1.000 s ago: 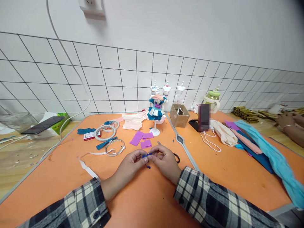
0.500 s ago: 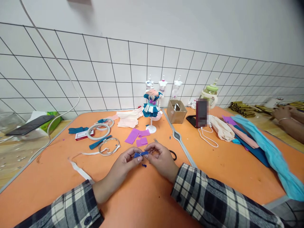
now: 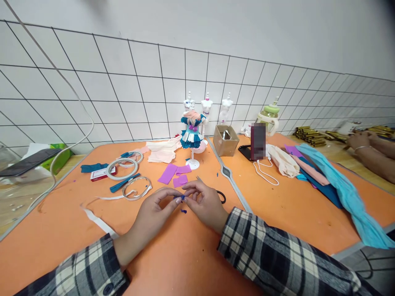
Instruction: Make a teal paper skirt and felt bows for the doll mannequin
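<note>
A small gathered piece of blue crepe paper (image 3: 182,197) is pinched between my two hands, mostly covered by the fingertips. My left hand (image 3: 151,210) grips its left end with thumb and fingers. From the other side, my right hand (image 3: 206,206) is closed on the right end. Just below lies a dark blue scrap (image 3: 184,211) on the orange table. Behind my right hand, a black scissors handle (image 3: 221,197) shows, the rest largely hidden. Purple paper pieces (image 3: 167,174) lie beyond my fingers.
A miniature dress form (image 3: 191,135) in a teal dress stands ahead, beside a cardboard box (image 3: 226,142). Tape rolls (image 3: 122,177) and a white strip (image 3: 99,222) lie left. At right are a propped phone (image 3: 258,142), coloured paper (image 3: 345,197) and another person's hands (image 3: 359,142).
The view has shifted slightly, so everything sits a little further left and higher. My fingers have closed in over the blue crepe paper, which now shows less.
</note>
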The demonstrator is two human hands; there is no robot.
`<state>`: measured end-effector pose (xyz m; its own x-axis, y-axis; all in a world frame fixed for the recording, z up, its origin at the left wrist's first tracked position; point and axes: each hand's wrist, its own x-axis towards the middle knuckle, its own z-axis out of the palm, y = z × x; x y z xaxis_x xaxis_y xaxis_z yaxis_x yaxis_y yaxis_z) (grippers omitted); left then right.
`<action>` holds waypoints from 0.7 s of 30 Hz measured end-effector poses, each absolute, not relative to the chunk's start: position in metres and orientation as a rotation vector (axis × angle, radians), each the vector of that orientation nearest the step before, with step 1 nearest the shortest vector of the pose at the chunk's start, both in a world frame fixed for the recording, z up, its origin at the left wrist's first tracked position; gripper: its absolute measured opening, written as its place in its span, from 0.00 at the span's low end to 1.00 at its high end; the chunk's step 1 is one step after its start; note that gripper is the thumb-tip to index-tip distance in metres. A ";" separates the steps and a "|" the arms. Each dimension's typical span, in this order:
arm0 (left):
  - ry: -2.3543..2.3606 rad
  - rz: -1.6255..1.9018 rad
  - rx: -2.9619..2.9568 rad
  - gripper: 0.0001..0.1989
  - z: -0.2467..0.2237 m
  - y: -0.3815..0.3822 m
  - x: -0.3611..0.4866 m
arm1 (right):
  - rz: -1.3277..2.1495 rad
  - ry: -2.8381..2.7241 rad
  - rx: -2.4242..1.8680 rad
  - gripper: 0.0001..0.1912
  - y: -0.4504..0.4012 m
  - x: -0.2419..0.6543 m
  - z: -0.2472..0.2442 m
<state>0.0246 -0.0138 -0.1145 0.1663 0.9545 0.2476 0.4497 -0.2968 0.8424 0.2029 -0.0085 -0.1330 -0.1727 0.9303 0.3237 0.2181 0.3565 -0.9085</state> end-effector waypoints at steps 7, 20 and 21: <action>1.220 1.137 1.485 0.10 -0.118 -0.011 0.025 | 1.118 -1.495 -0.985 0.13 -0.004 0.200 -0.137; 1.161 1.091 1.432 0.09 -0.121 -0.012 0.024 | 1.063 -1.625 -1.078 0.07 -0.007 0.201 -0.132; 1.161 1.080 1.435 0.09 -0.120 -0.012 0.025 | 1.040 -1.629 -1.089 0.07 -0.007 0.201 -0.133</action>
